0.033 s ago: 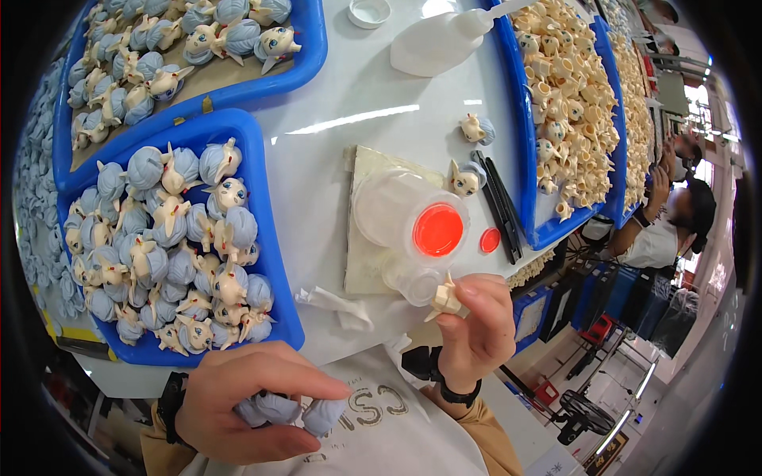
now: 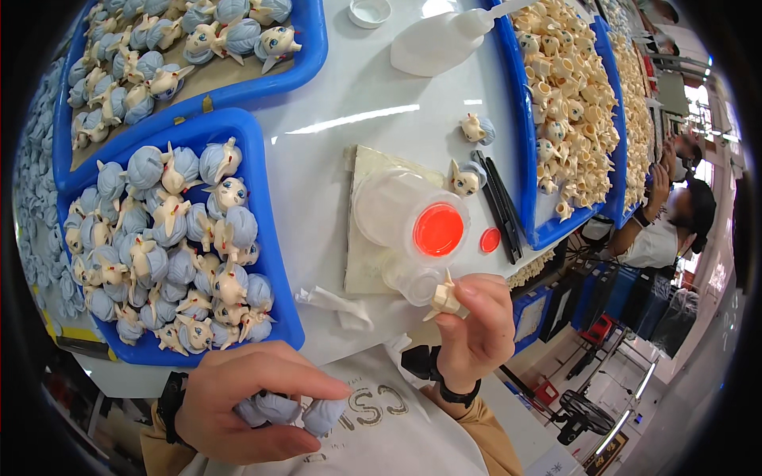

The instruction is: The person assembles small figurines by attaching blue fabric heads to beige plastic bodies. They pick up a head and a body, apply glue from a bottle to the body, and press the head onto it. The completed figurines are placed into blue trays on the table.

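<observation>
At lower centre, the left hand [image 2: 254,412] clutches pale blue hair pieces [image 2: 290,411]; the right hand [image 2: 476,333] pinches a cream part [image 2: 446,300], seemingly a head. Just above, a red-capped jar [image 2: 413,218] lies on the bench [image 2: 373,103] beside the blue tray [image 2: 270,238].

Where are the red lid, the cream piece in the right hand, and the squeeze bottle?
red lid [image 2: 438,229], head view, centre of its top
cream piece [image 2: 445,299], head view, its body
squeeze bottle [image 2: 435,51], head view, its side

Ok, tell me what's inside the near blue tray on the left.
The blue tray is packed with small figure heads, blue-grey hair and cream faces with pointed ears, piled several deep. The tray's floor and the lowest heads are covered, so they cannot be seen.
</observation>
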A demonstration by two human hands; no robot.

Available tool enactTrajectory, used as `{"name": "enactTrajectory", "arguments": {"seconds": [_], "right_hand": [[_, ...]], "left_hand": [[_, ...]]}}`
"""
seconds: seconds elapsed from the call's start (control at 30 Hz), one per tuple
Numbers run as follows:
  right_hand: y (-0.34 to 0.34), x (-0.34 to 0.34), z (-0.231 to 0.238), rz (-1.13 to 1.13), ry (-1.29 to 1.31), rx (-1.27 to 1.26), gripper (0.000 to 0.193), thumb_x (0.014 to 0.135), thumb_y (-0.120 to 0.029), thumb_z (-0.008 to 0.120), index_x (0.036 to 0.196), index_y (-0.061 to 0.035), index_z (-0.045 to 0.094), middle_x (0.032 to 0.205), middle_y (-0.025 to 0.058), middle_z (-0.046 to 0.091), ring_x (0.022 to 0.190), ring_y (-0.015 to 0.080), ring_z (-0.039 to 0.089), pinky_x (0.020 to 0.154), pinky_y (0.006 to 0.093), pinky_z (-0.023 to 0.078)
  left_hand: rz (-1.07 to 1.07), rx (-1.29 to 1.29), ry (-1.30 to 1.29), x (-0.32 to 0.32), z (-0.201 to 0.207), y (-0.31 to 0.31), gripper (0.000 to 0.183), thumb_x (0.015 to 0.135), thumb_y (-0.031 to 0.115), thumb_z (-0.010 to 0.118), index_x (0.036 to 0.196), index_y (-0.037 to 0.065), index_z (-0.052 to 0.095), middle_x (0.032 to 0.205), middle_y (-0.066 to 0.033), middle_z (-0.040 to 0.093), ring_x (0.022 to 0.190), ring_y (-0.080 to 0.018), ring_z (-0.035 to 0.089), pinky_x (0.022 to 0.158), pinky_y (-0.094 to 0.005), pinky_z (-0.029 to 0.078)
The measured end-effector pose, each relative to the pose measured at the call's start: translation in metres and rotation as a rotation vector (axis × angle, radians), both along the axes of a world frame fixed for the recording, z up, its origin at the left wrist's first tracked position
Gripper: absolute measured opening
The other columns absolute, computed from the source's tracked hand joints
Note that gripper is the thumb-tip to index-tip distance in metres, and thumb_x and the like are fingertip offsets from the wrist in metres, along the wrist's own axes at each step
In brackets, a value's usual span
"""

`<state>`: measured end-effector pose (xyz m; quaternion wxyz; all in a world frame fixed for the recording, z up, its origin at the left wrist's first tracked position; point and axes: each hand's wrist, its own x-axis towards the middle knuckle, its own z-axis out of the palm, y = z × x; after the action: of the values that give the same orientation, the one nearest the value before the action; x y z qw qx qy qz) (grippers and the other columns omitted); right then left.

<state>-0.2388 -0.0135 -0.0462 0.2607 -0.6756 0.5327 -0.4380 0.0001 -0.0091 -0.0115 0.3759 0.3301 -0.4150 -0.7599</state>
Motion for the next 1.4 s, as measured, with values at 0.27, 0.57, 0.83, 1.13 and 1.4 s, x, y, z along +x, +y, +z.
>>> {"name": "enactTrajectory", "arguments": {"seconds": [0.27,0.57,0.83,1.13,1.4], "right_hand": [[-0.003,0.003,0.008,0.025,0.243,-0.063,0.041,0.057,-0.001,0.071,0.096,-0.0065,0.059,0.080,0.0065,0.055,0.068,0.0207,0.047,0.060,0.0296,0.038],[-0.004,0.008,0.013,0.030,0.338,-0.046,0.045,0.053,0.001,0.070,0.096,-0.0087,0.062,0.080,0.0042,0.052,0.070,0.0191,0.045,0.061,0.0302,0.036],[-0.006,0.014,0.021,0.026,0.446,-0.031,0.046,0.051,-0.001,0.069,0.096,-0.0117,0.064,0.079,0.0014,0.047,0.072,0.0172,0.044,0.064,0.0315,0.035],[-0.004,0.014,0.021,-0.002,0.495,-0.050,0.042,0.055,-0.004,0.070,0.096,-0.0123,0.063,0.081,0.0009,0.050,0.073,0.0177,0.045,0.066,0.0314,0.036],[0.000,0.009,0.009,-0.044,0.336,-0.131,0.039,0.057,-0.002,0.072,0.095,-0.0081,0.060,0.079,0.0051,0.056,0.071,0.0217,0.048,0.060,0.0285,0.039]], "left_hand": [[0.007,0.001,0.016,-0.002,0.001,-0.001,0.036,0.069,0.008,0.070,0.101,-0.003,0.057,0.084,-0.0115,0.060,0.069,-0.0166,0.056,0.058,-0.0239,0.042],[-0.020,-0.018,-0.006,-0.001,0.002,-0.004,0.036,0.070,0.011,0.070,0.101,-0.002,0.057,0.084,-0.0115,0.060,0.069,-0.0171,0.056,0.060,-0.0244,0.042],[-0.040,-0.019,-0.009,0.000,0.003,-0.007,0.035,0.071,0.011,0.069,0.101,-0.002,0.057,0.084,-0.0109,0.060,0.070,-0.0170,0.056,0.060,-0.0245,0.042],[0.003,0.026,-0.016,-0.002,0.002,-0.003,0.033,0.073,0.019,0.066,0.091,-0.007,0.055,0.078,-0.0165,0.060,0.066,-0.0177,0.058,0.059,-0.0245,0.044],[0.112,0.180,-0.075,-0.007,0.008,0.002,0.037,0.075,0.023,0.065,0.092,-0.009,0.054,0.078,-0.0172,0.061,0.067,-0.0166,0.057,0.059,-0.0248,0.044]]}}
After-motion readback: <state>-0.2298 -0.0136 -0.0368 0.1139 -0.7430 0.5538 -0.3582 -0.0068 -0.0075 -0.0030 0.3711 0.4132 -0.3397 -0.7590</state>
